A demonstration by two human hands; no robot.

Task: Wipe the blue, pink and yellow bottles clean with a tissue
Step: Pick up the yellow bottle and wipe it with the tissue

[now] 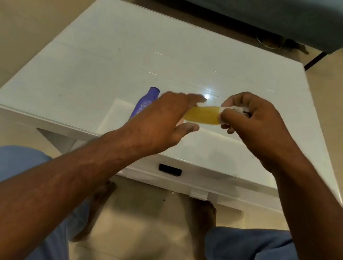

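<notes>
Hands over glossy white table (117,40): left grip (163,117) holds yellow bottle (203,114), right grip (253,121) pinches tissue (238,109).

text: none legible | blue bottle (144,104): white print, too blurred to read

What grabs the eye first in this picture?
The yellow bottle, held sideways above the white table between both hands. The right hand presses a white tissue around one end; the left hand holds the other. Just behind the left hand, a blue bottle lies on the table.
</notes>
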